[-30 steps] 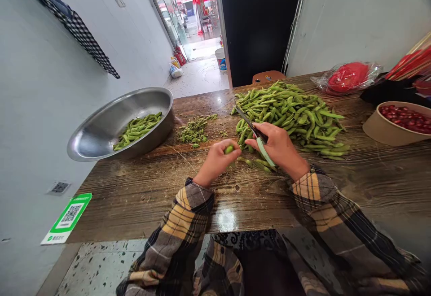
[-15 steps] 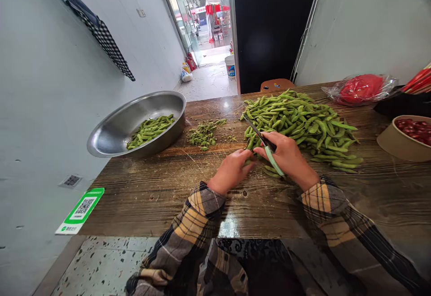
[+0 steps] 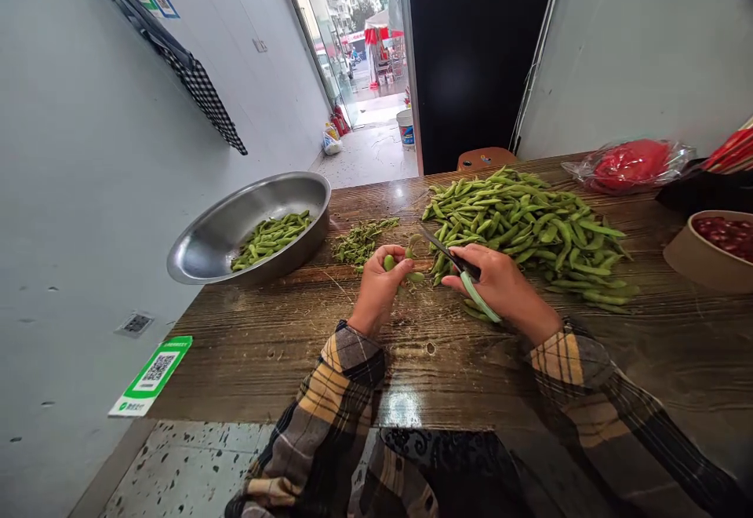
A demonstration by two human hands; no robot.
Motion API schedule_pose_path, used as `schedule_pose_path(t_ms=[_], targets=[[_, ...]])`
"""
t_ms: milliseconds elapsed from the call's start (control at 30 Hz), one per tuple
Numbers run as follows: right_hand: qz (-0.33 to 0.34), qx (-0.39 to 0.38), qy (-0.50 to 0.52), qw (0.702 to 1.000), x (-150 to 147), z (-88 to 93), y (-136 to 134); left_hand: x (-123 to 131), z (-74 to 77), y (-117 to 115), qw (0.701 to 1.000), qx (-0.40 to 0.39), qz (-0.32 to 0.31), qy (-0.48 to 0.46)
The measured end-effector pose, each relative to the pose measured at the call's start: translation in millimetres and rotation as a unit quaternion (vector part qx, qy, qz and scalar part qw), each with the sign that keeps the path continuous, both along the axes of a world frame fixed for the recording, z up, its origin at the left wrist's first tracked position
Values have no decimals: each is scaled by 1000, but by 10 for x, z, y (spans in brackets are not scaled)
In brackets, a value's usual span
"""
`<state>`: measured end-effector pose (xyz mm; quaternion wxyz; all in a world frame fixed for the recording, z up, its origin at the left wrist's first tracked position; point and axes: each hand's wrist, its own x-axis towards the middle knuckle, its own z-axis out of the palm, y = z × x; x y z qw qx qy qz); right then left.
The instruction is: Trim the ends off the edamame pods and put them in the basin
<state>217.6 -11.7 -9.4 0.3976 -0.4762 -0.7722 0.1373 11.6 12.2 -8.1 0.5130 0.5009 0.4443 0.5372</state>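
Note:
My left hand [image 3: 380, 282] is closed on a few green edamame pods [image 3: 389, 263], whose ends stick out past the fingers. In my right hand [image 3: 500, 282] is a pair of scissors [image 3: 472, 286] with dark blades and a pale green handle. The blades point up and left, close to the pods but apart from them. A large heap of edamame pods [image 3: 529, 227] lies just beyond my right hand, and some pods rest beneath that hand. Small green trimmings [image 3: 360, 242] are piled on the table past my left hand.
On the left of the wooden table [image 3: 282, 369] a tilted steel basin [image 3: 194, 245] holds more pods. To the right are a clear bag with something red [image 3: 632, 163] and a paper bowl [image 3: 700, 255] of dark red pieces. A green QR card [image 3: 154, 373] sits at the left edge.
My left hand has moved left, away from the right hand, and now shows pods held up in its fingers. The scissors stay in my right hand, nearly in place. The view has tipped slightly.

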Motion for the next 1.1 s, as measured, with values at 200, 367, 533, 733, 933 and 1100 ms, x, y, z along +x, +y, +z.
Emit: schedule_pose_path(t_ms=[200, 367, 533, 733, 933, 1100], targets=[[17, -28, -33, 999, 38, -10, -3, -18, 71, -6, 997, -24, 19, -68], [33, -52, -52, 997, 28, -4, -23, -15, 82, -39, 998, -13, 1, -54], [53, -61, -60, 995, -14, 13, -49, 28, 72, -82, 997, 23, -40, 58], [66, -51, -57, 995, -29, 45, -66, 36, 74, -99, 992, 31, -59, 104], [70, -27, -65, 995, -27, 28, -54, 36, 83, -100, 991, 30, -62, 112], [72, -34, -75, 994, -32, 8, -53, 31, 72, -78, 990, 33, -42, 128]])
